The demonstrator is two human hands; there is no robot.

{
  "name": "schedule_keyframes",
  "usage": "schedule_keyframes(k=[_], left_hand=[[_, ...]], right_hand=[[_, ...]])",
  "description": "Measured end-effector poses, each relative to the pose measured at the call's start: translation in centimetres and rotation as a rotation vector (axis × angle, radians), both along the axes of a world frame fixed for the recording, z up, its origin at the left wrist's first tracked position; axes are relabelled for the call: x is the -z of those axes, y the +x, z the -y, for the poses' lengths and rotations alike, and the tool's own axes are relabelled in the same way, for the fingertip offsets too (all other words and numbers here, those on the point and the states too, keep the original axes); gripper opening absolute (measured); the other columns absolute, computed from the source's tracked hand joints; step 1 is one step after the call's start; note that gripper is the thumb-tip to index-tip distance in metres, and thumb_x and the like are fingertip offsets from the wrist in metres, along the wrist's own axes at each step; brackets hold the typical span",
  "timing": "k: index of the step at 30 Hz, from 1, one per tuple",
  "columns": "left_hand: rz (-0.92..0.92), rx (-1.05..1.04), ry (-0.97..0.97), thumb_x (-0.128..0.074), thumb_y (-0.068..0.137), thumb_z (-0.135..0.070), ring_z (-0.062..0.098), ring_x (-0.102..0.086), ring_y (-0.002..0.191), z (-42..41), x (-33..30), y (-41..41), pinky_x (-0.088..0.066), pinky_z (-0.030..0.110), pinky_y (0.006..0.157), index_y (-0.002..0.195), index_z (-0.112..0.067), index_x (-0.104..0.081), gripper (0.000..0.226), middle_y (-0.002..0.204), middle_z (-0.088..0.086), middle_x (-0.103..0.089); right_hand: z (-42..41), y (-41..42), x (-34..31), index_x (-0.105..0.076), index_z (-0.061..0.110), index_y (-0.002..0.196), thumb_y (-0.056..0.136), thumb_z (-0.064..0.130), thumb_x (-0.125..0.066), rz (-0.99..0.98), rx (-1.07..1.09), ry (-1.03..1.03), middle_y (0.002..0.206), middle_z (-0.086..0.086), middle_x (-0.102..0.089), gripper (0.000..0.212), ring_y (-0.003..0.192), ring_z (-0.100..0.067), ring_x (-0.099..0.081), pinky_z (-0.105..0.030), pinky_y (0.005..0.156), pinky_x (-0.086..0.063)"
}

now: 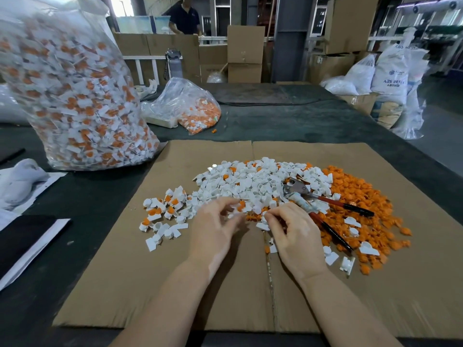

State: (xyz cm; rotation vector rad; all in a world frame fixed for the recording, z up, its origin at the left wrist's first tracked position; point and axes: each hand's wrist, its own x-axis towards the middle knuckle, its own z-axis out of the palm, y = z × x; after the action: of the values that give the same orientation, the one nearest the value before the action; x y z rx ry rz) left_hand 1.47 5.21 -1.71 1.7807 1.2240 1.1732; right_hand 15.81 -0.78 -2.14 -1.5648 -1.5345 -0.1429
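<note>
White plastic pieces [250,181] lie heaped in the middle of the cardboard sheet [150,284] right in front of you. Each is small and matt, a short round socket with a flat tab. To their right spreads a pile of orange caps [355,194], small and round with ragged edges. To the left sits a looser scatter of unsorted pieces [165,211], white with the orange still plugged in.

Your left hand [215,226] is at the near edge of the white heap. Its fingers are curled and its fingertips pinch a capped piece [238,207], white with orange showing; blur softens the detail. Your right hand [293,234] is just beside it, thumb and forefinger nipped on a white bit [265,217], the other fingers loosely bent. The two hands are close but not touching.

Pliers [300,190] with red and black handles lie on the heap behind your right hand, their handles running out over the orange pile. A big clear bag [75,96] stuffed with the same white and orange parts stands at the sheet's far left corner. A smaller bag [190,106] lies farther back on the dark table [100,201].
</note>
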Motion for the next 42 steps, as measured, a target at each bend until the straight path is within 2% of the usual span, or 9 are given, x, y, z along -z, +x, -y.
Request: schedule_keyframes(k=[2,5,11,15,19,23,32,38,42], left_hand=[[-0.069,-0.13,0.043,-0.067,0.086,-0.017,-0.002,-0.059,0.084,-1.1,-0.6,-2.0,-0.042,0.009,0.072,0.103,-0.019,-0.069,0.017,0.085,-0.01,-0.059],[-0.311,-0.359,0.101,-0.064,0.088,-0.019,0.026,-0.053,0.098,-3.1,-1.3,-4.6,-0.044,0.035,0.084,0.103,-0.016,-0.069,0.017,0.09,0.001,-0.055],[-0.696,-0.483,0.028,-0.059,0.091,-0.032,0.025,-0.042,0.108,-3.8,-1.5,-6.0,-0.036,0.037,0.09,0.11,-0.029,-0.067,0.021,0.106,0.004,-0.05],[-0.699,-0.471,0.061,-0.059,0.091,-0.034,0.023,-0.036,0.112,-3.5,-1.1,-5.4,-0.029,0.036,0.094,0.117,-0.03,-0.063,0.027,0.11,0.002,-0.046],[-0.579,-0.244,0.171,-0.067,0.084,-0.037,0.016,-0.036,0.104,-2.9,-1.1,-4.1,-0.018,0.027,0.084,0.102,-0.028,-0.071,0.021,0.097,-0.01,-0.04],[-0.782,-0.125,0.147,-0.066,0.079,-0.052,0.015,-0.033,0.11,-2.7,-0.9,-3.0,-0.019,0.031,0.087,0.104,-0.038,-0.068,0.029,0.101,-0.015,-0.036],[-0.761,-0.032,0.175,-0.066,0.08,-0.048,0.008,-0.025,0.098,-2.5,-0.3,-1.7,-0.007,0.027,0.072,0.092,-0.037,-0.062,0.017,0.095,-0.019,-0.037],[-0.694,0.045,0.226,-0.065,0.084,-0.041,0.008,-0.031,0.091,-2.1,-0.1,-1.3,-0.009,0.027,0.071,0.084,-0.039,-0.046,0.019,0.08,-0.018,-0.049],[-0.641,0.012,0.221,-0.064,0.085,-0.041,0.007,-0.033,0.088,-1.9,-0.2,-1.0,-0.01,0.027,0.071,0.089,-0.037,-0.053,0.013,0.085,-0.016,-0.056]], right_hand=[[0.0,-0.1,0.0,-0.067,0.006,0.077,0.084,0.008,-0.067,-0.002,0.003,0.0,0.074,0.0,-0.061,0.007,0.071,-0.014,-0.056,-0.012,0.07,-0.038],[0.0,-0.1,0.0,-0.066,0.005,0.076,0.083,0.007,-0.067,0.014,0.011,0.005,0.072,0.0,-0.06,0.007,0.069,-0.014,-0.055,-0.012,0.069,-0.037],[0.0,0.0,0.1,-0.066,0.005,0.075,0.083,0.005,-0.067,0.018,0.048,-0.018,0.073,-0.001,-0.061,0.008,0.071,-0.016,-0.057,-0.013,0.068,-0.037],[0.0,0.0,0.1,-0.066,0.004,0.075,0.083,0.005,-0.067,0.005,0.064,-0.038,0.073,-0.002,-0.061,0.008,0.073,-0.017,-0.057,-0.011,0.071,-0.034],[0.0,0.0,0.1,-0.066,0.004,0.074,0.081,0.003,-0.069,-0.006,0.1,-0.019,0.072,-0.002,-0.062,0.008,0.07,-0.018,-0.057,-0.012,0.069,-0.033],[-0.1,0.2,0.2,-0.069,0.008,0.079,0.08,0.002,-0.069,-0.052,0.183,-0.027,0.076,-0.002,-0.065,0.005,0.075,-0.021,-0.06,-0.032,0.073,-0.043],[-0.2,0.2,0.4,-0.068,0.013,0.081,0.078,0.0,-0.068,-0.042,0.284,-0.089,0.081,0.0,-0.065,0.013,0.087,-0.022,-0.06,-0.028,0.075,-0.026],[-0.4,-0.2,0.3,-0.068,0.012,0.077,0.071,-0.001,-0.075,0.076,0.162,-0.043,0.077,-0.001,-0.063,0.016,0.077,-0.024,-0.061,-0.035,0.071,-0.037],[-1.0,-0.7,-0.1,-0.071,0.014,0.077,0.067,0.005,-0.079,0.236,0.081,-0.077,0.079,-0.001,-0.063,0.016,0.08,-0.025,-0.061,-0.036,0.072,-0.037]])
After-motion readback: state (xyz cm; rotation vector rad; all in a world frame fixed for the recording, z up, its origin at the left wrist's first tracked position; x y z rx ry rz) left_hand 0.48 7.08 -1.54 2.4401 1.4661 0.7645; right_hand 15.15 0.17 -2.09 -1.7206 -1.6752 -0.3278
